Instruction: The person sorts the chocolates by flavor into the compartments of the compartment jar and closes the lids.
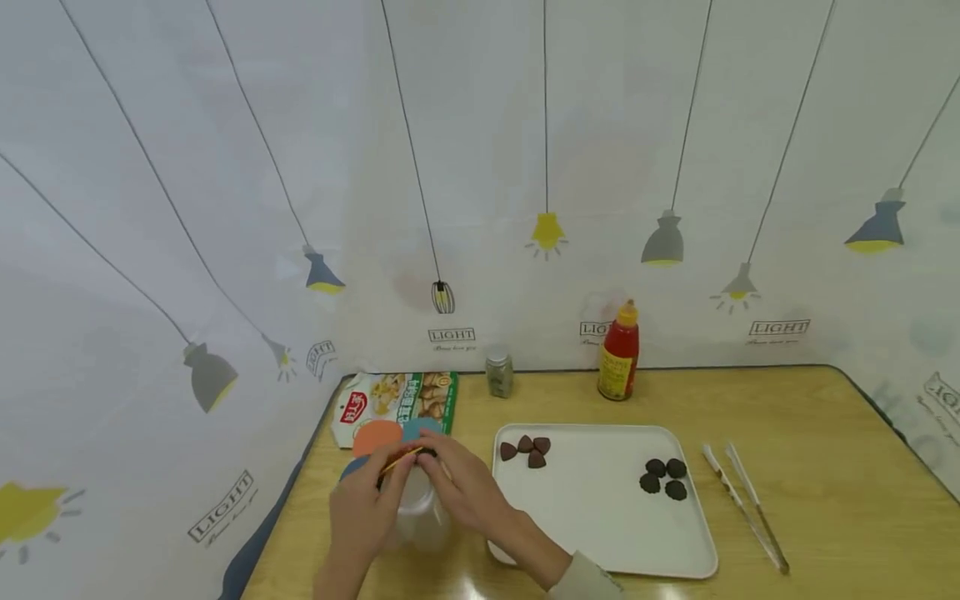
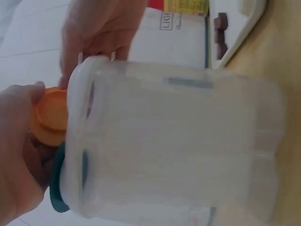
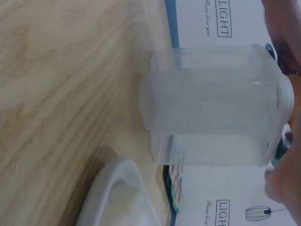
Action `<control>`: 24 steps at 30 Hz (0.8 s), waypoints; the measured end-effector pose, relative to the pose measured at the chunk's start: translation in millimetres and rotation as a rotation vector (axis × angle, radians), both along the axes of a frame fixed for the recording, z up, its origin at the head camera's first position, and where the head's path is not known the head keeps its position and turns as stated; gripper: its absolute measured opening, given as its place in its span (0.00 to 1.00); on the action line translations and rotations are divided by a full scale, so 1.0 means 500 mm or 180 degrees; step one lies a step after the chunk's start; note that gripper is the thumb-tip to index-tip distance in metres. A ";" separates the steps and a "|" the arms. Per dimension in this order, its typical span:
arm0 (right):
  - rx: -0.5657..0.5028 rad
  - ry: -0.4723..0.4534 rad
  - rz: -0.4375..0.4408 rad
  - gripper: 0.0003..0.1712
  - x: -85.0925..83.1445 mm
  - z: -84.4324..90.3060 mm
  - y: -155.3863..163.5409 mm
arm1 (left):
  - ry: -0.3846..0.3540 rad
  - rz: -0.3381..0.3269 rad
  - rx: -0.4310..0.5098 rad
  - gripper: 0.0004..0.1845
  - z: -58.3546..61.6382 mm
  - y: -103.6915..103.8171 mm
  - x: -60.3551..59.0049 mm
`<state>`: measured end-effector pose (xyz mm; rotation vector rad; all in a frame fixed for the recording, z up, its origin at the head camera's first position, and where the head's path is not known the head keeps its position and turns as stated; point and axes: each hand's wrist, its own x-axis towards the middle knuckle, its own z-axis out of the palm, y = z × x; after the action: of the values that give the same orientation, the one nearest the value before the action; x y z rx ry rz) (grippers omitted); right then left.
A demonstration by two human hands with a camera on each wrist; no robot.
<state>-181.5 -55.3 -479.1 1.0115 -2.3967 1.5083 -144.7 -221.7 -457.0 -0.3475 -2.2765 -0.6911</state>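
Note:
A clear plastic jar point(image 2: 178, 141) with several coloured flip lids stands on the table below both hands. My left hand point(image 1: 363, 508) pinches an orange lid point(image 2: 52, 110) at the jar's top, its thumb along the lid's edge. Close beside it, my right hand point(image 1: 465, 483) has its thumb and fingertips together over the opening, around a small dark piece point(image 1: 426, 452); its exact kind is mostly hidden. A dark green lid point(image 2: 57, 179) sticks out from the rim. Behind the hands are a coral lid point(image 1: 377, 437) and a light blue lid point(image 1: 420, 428).
Right of the jar lies a white tray point(image 1: 585, 517) with brown triangular pieces point(image 1: 536, 459) and dark scalloped pieces point(image 1: 676, 490). Tongs point(image 1: 757, 508) lie farther right. Along the back are a food packet point(image 1: 405, 400), a small jar point(image 1: 498, 375) and a red sauce bottle point(image 1: 620, 354).

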 end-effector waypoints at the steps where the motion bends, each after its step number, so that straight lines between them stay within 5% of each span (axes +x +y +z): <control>1: -0.0011 0.0016 -0.0064 0.23 -0.002 -0.002 -0.004 | -0.0047 -0.0060 0.0064 0.06 0.006 -0.004 -0.007; 8: 0.0246 0.0239 -0.0263 0.32 -0.002 -0.037 -0.019 | -0.0972 -0.0501 0.0795 0.08 0.028 -0.041 -0.048; 13: 0.0347 0.0352 -0.0289 0.32 0.002 -0.043 -0.017 | -0.1545 -0.0528 0.0886 0.16 0.023 -0.051 -0.048; 24: 0.0437 0.0011 -0.0147 0.33 0.049 -0.032 0.063 | -0.1715 -0.0326 0.0836 0.20 0.025 -0.054 -0.051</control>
<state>-156.8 -23.9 -495.3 0.9761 -2.5325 1.3419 -170.3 -248.9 -444.3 -0.1625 -2.6304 -1.2437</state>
